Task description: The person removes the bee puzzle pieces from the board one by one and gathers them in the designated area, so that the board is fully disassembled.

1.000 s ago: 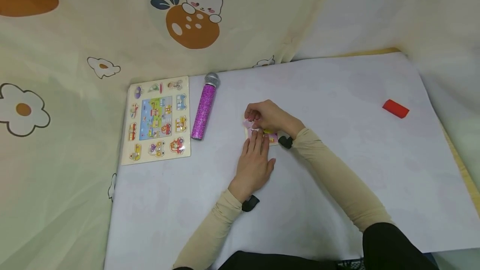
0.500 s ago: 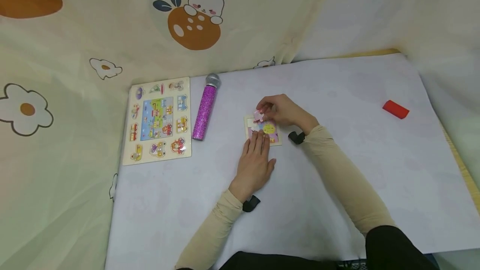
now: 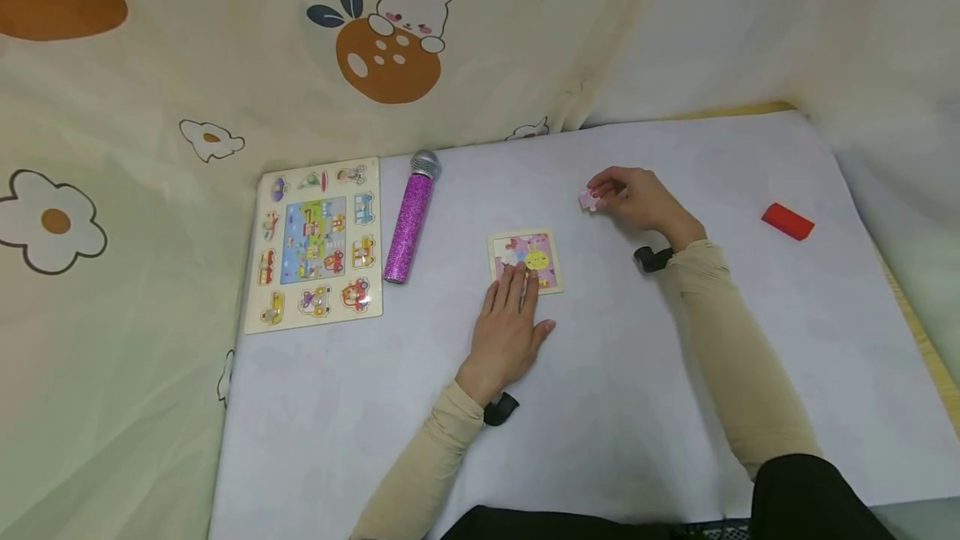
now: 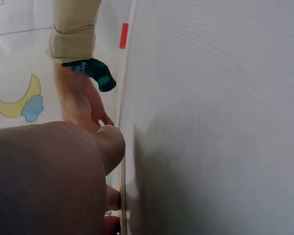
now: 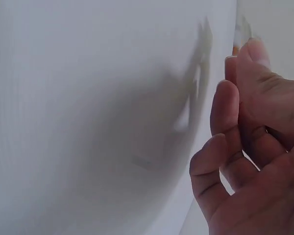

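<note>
A small square jigsaw puzzle (image 3: 543,273) in a pale frame, printed pink and purple with a yellow round shape, lies mid-table. My left hand (image 3: 507,332) rests with straight fingers over its lower edge; in the left wrist view that hand (image 4: 54,171) fills the lower left. To the right of the puzzle, my right hand (image 3: 645,202) pinches a pink puzzle piece (image 3: 588,200) between thumb and fingertips. Seen from the right wrist, the hand (image 5: 259,132) is raised over the table, its other fingers curled, and the piece is mostly hidden behind the thumb.
A wooden board (image 3: 367,302) with vehicle pictures lies at the left of the white table (image 3: 712,340). Beside it lies a microphone (image 3: 408,227) with a glittery purple handle. A red block (image 3: 788,222) sits near the right edge. Printed cloth (image 3: 525,40) hangs behind the table.
My right hand has lifted the pink piece off the puzzle's upper left and carried it to the right. My left hand has stayed on the puzzle.
</note>
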{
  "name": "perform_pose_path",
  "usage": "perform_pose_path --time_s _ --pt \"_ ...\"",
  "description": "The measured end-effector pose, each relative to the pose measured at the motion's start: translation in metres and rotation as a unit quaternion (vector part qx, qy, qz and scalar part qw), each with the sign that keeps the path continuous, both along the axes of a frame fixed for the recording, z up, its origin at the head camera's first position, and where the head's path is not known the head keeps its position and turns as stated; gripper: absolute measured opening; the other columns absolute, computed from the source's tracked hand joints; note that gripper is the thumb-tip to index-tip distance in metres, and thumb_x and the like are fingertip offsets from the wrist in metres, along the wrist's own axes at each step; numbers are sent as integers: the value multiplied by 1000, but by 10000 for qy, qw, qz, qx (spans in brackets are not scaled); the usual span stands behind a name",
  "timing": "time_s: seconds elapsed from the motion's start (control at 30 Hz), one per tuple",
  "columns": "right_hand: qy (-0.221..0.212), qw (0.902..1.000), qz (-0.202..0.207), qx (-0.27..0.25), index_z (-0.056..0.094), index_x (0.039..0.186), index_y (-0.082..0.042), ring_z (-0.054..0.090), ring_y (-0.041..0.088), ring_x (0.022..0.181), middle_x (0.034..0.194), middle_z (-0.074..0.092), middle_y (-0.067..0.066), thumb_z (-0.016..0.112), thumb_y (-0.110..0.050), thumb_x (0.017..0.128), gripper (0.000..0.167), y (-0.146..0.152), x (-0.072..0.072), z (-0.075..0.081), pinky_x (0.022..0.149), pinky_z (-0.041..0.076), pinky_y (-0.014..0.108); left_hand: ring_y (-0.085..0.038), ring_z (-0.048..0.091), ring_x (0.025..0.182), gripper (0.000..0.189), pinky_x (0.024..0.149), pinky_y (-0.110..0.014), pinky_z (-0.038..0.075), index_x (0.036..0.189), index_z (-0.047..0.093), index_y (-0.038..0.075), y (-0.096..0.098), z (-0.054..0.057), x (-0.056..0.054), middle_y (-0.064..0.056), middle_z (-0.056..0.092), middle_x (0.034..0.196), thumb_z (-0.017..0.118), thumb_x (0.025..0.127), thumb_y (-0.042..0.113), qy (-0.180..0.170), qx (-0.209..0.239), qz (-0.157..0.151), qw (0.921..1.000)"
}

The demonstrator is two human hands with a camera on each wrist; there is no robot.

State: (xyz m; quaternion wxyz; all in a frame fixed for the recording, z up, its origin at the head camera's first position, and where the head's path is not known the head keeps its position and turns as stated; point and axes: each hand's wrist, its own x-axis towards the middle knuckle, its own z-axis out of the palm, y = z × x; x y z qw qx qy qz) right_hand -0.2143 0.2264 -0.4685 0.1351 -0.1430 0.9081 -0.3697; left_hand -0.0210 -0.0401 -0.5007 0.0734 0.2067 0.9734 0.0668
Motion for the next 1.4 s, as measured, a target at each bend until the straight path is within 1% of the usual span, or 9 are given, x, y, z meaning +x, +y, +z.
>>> perform_pose_path --time_s 0.13,0.23,0.4,0.5,0.7,0.9,1.1,1.23,1.4 --pt "-116 9998 -134 102 68 130 -1 63 35 113 120 70 22 67 -3 101 29 14 -6 -2 100 47 49 -35 12 166 77 133 -49 19 168 25 2 -1 -1 1 -20 15 177 45 112 51 -32 59 -31 10000" --pt "-135 9997 -174 103 67 130 -1 64 34 113 120 70 23 68 -5 101 29 21 -8 -4 100 46 45 -35 12 166 78 133 -49 19 168 23 2 -2 -1 1 -20 14 177 44 112 51 -52 75 -58 9999" --pt "-88 9998 -175 23 68 128 -2 63 31 106 117 71 23 71 -8 101 28 24 -10 -9 93 44 34 -35 11 166 79 133 -48 18 169 21 3 -2 -1 1 -20 13 178 44 111 52 -107 89 -72 9999" --pt "-68 9999 -137 53 68 127 -4 60 29 101 115 70 21 72 -10 101 27 23 -11 -10 87 42 31 -34 10 166 79 134 -48 17 169 20 3 -2 -2 0 -19 12 178 44 111 52 -105 101 -63 9999" --pt "-52 9996 -97 257 70 125 -6 54 26 93 109 68 18 73 -9 99 26 20 -12 -12 80 40 31 -34 7 167 79 134 -48 14 170 18 4 -2 -4 0 -19 11 178 43 112 52 -170 139 -77 9997" --pt "20 9995 -76 318 73 124 -9 54 25 90 105 66 16 77 -10 97 27 15 -13 -15 79 41 31 -35 11 166 79 133 -48 18 169 20 4 -5 -4 0 -19 14 178 46 111 52 -38 109 -89 9999" --pt "-1 9988 -228 424 74 125 -11 53 23 87 106 66 14 78 -14 97 29 13 -12 -15 77 41 34 -35 10 166 79 133 -48 17 169 20 4 -7 -4 0 -19 14 178 46 111 51 -28 203 -84 9998" --pt "-52 9990 -270 355 73 129 -10 53 23 88 108 68 15 78 -15 97 33 12 -10 -14 77 41 34 -34 11 166 79 133 -48 17 169 22 4 -8 -5 1 -19 15 178 48 110 51 -36 256 -56 9997" --pt "-95 9990 -417 146 66 140 -9 56 24 92 113 70 20 80 -14 95 47 13 -6 -10 81 43 32 -34 9 166 79 134 -48 16 169 20 5 -7 -7 1 -17 13 178 47 111 51 -62 299 -70 9995"
